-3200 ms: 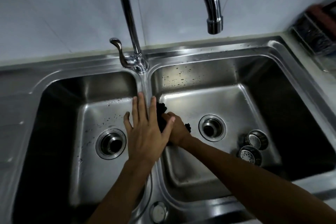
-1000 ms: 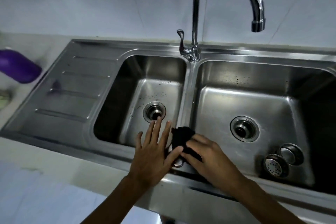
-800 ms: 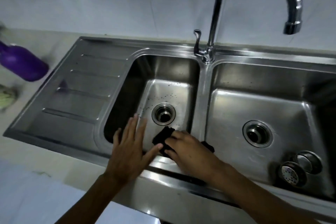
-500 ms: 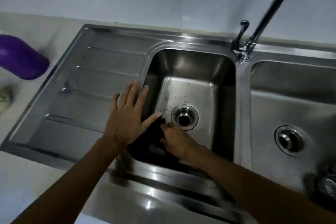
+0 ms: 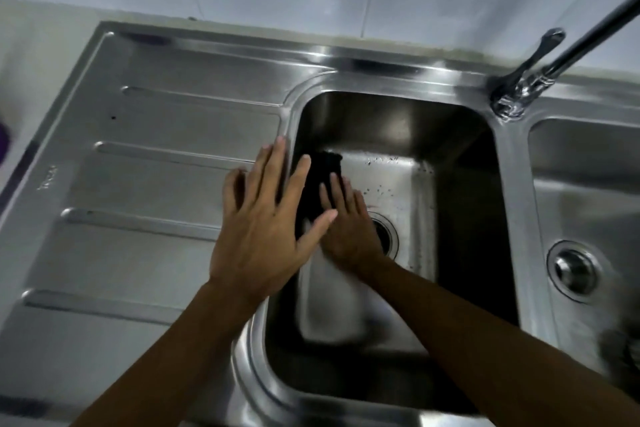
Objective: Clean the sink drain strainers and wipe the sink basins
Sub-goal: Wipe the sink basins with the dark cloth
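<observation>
Grip: right hand flat on black cloth, basin wall | left hand splayed over drainboard

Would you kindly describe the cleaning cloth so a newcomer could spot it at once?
Find the steel double sink and take its left basin. At that basin's left side, pressed under the right hand, is the cloth: the only black, soft thing among shiny metal.

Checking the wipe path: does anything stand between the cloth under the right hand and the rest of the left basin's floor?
Nothing visible does. The right hand presses the black cloth inside the left basin, at its left side; ahead lie only dark specks and the drain opening.
</observation>
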Motion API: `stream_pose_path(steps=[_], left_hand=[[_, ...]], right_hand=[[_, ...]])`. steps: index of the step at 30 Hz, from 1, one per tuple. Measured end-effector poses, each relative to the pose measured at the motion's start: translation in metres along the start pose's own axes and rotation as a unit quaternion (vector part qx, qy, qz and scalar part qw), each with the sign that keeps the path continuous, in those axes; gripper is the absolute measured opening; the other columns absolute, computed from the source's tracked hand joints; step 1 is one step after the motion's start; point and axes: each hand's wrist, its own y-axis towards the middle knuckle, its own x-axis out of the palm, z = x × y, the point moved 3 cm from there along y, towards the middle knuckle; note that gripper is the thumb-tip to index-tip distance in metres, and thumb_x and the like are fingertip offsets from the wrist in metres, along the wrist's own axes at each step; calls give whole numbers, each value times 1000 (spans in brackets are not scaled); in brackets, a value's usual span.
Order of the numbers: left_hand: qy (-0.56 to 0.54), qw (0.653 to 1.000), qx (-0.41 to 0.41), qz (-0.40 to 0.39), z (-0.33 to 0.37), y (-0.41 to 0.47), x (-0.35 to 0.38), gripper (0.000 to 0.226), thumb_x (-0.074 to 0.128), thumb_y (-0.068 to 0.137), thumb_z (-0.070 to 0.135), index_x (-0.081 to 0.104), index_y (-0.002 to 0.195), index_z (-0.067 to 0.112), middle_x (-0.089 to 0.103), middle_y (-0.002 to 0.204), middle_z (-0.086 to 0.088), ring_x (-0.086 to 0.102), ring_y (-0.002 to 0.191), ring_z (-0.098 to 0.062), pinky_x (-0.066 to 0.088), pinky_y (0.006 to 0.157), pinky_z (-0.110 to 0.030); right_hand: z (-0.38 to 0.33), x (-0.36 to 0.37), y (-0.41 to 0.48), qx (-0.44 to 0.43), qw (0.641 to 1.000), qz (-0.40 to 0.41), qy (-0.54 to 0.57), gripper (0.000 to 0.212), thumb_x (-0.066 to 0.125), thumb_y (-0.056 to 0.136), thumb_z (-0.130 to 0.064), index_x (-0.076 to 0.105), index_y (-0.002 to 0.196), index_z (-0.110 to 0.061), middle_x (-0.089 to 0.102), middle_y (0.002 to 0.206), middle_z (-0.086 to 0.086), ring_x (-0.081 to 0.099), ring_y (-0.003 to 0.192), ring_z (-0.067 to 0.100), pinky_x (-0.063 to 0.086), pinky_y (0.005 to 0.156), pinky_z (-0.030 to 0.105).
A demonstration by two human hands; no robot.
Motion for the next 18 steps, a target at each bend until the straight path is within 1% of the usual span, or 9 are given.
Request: stream_pose_path(steps=[2, 4, 7, 10, 12, 14, 16, 17, 18], left_hand=[[3, 1000, 4, 0, 0, -1, 0, 79, 22, 101, 71, 27, 161, 21, 11, 172, -12, 13, 158, -28, 11, 122, -53], [14, 1000, 3, 6, 0, -2, -1, 79, 23, 101, 71, 27, 161, 20, 12, 171, -12, 15, 158, -28, 14, 122, -55], [19, 1000, 7, 4, 2, 0, -2, 79, 22, 101, 71, 27, 161, 19, 13, 171, -13, 16, 158, -29, 17, 121, -58], [20, 1000, 4, -4, 2, 0, -2, 79, 21, 101, 71, 24, 162, 20, 11, 171, -13, 15, 158, -29, 16, 121, -58], [20, 1000, 7, -9, 3, -1, -3, 79, 21, 101, 70, 23, 162, 20, 10, 171, -14, 15, 158, -29, 16, 121, -58], [19, 1000, 9, -8, 3, -1, -3, 79, 21, 101, 71, 23, 162, 20, 10, 171, -14, 15, 158, -30, 18, 121, -58], [20, 1000, 6, -6, 2, 1, -3, 80, 21, 101, 71, 22, 163, 20, 10, 171, -14, 16, 158, -30, 20, 121, -59], [17, 1000, 6, -5, 2, 1, -3, 79, 22, 101, 71, 22, 162, 20, 10, 171, -14, 16, 158, -30, 21, 121, -59], [15, 1000, 6, 0, 2, 0, -3, 79, 22, 101, 71, 23, 162, 20, 11, 171, -14, 17, 158, -29, 21, 120, -59]], right_hand=[[31, -8, 17, 65, 998, 16, -23, 71, 16, 106, -50, 7, 161, -7, 1, 168, 21, -1, 156, 38, 10, 126, 52], [62, -13, 12, 158, 987, -9, -30, 70, 16, 106, -48, 3, 160, -5, -3, 167, 23, -4, 156, 38, 6, 126, 50], [92, -23, -36, 284, 956, -66, -24, 71, 21, 107, -41, 4, 157, 7, -2, 163, 35, -2, 154, 45, 6, 125, 53], [76, -22, -97, 269, 939, -196, -90, 80, 19, 105, -45, -6, 152, 15, -7, 159, 41, -4, 151, 52, 2, 124, 57], [54, -19, -136, 213, 927, -284, -120, 75, 18, 107, -41, -8, 152, 14, -8, 159, 40, -5, 151, 53, 1, 123, 56], [37, -15, -158, 74, 934, -323, -133, 69, 22, 108, -34, -7, 155, 8, -7, 162, 37, -4, 152, 50, 2, 123, 54], [27, -16, -156, -123, 949, -267, -115, 68, 34, 106, -32, 6, 159, -1, 2, 166, 28, 5, 154, 43, 9, 124, 51], [20, -16, -153, -220, 943, -223, -116, 66, 39, 105, -33, 13, 160, -5, 8, 167, 23, 10, 155, 39, 14, 124, 49], [12, -13, -147, -284, 933, -188, -116, 64, 39, 104, -32, 19, 160, -7, 12, 167, 19, 13, 155, 36, 17, 124, 48]])
